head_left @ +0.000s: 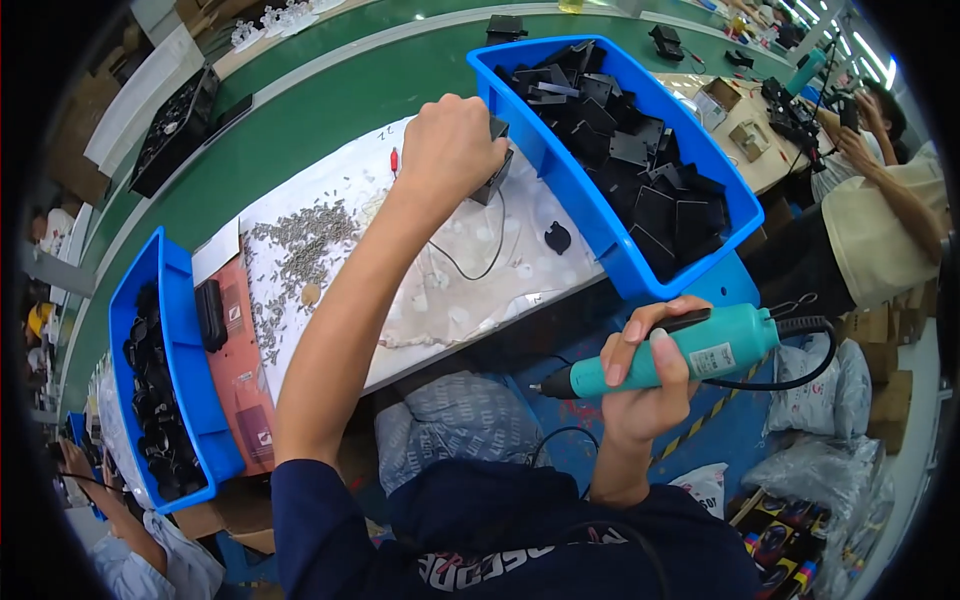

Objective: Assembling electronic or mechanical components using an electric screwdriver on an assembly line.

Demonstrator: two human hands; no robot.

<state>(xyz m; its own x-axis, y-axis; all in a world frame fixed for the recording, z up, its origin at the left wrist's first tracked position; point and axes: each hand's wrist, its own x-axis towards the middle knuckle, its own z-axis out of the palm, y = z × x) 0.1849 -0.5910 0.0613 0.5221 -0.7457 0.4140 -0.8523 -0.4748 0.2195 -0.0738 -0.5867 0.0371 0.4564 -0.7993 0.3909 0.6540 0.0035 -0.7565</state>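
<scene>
Head view, left hand: the left hand (450, 150) is closed over a small black box (495, 180), with the knuckles up; the fingers at the far side are hidden.
Black box: it is at the far side of the white worktop (538, 205), beside the near-left wall of a blue bin (690, 285); the hand covers a part of it.
Thin cable: a dark thin cable (500, 240) makes a loop on the worktop, below the box.
Right hand: the right hand (650, 370) holds a teal electric screwdriver (720, 345), with fingers wrapped around its body.
Screwdriver tip: it points to the left, in front of the worktop, and is well apart from the box.
Black cord: a black cord (800, 378) curves from the back end of the screwdriver.
Screws: many small grey screws (310, 240) lie scattered on the left half of the worktop.
Loose parts: a round black piece (557, 237) lies near the blue bin, and a small red piece (394, 161) lies left of the left hand.
Bin contents: the blue bin is filled with flat black parts (630, 150).
Other bin: a second blue bin (215, 425) stands at the left, with black parts inside.
Co-worker: a person in a beige top (885, 235) is at the right.
</scene>
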